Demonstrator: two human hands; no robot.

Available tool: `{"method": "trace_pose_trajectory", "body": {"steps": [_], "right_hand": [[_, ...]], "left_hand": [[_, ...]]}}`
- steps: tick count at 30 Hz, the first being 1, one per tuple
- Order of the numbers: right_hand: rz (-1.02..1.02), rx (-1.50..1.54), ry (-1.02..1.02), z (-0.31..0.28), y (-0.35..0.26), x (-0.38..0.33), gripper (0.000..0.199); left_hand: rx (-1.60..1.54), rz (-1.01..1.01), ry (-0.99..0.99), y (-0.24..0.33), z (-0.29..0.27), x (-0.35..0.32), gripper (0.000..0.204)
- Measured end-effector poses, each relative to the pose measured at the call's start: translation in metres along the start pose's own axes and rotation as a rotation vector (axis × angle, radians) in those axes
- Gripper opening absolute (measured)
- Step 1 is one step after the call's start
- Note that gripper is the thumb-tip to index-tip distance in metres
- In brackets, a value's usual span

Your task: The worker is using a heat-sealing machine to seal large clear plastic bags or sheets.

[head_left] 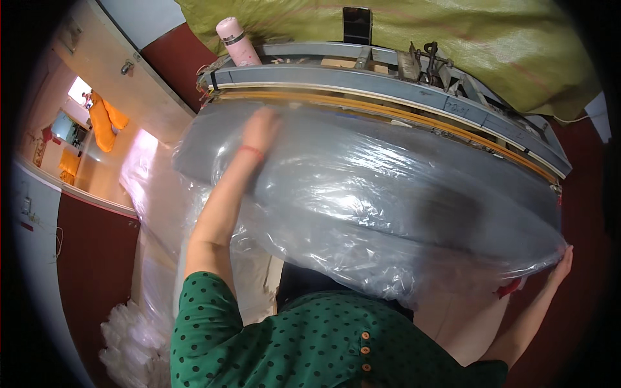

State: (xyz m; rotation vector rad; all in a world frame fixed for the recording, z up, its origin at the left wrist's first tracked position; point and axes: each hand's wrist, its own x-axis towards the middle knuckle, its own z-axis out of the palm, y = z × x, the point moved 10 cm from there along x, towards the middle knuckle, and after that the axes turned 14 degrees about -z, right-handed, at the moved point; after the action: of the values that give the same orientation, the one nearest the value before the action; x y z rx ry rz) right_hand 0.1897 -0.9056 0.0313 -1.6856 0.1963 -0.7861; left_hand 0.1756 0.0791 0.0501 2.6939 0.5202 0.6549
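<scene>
Grey bench (527, 187), clear film (349, 204) draped past its near edge.
Left hand (262, 131), blurred, on film toward the far left corner; right hand (562, 264) touching film, near right corner; cannot tell either grip.

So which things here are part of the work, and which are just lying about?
Part of the work:
- plastic sheet, with the left hand over it and the right hand at its edge
- probably the grey frame behind

Apparently just lying about:
- pink bottle
- phone
</scene>
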Motion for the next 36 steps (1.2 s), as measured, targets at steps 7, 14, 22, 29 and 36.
{"method": "trace_pose_trajectory", "body": {"steps": [7,14,22,29,36], "right_hand": [[-0.071,-0.113,0.154,-0.031,-0.027,0.000,0.044],[-0.177,-0.070,0.320,0.020,-0.022,0.066,0.028],[-0.360,-0.284,0.221,0.198,0.020,0.051,0.025],[-0.321,-0.349,0.306,0.201,0.030,0.065,0.019],[-0.161,-0.117,0.325,0.196,0.024,0.064,0.011]], "left_hand": [[-0.011,0.012,0.034,0.004,-0.007,-0.001,0.012],[-0.075,-0.248,0.275,-0.037,-0.051,0.045,0.019],[-0.530,-0.435,0.392,-0.181,0.002,0.066,0.020],[-0.742,-0.434,0.224,-0.195,0.034,0.093,0.017],[-1.034,-0.573,0.185,-0.196,0.029,0.085,0.012]]}}
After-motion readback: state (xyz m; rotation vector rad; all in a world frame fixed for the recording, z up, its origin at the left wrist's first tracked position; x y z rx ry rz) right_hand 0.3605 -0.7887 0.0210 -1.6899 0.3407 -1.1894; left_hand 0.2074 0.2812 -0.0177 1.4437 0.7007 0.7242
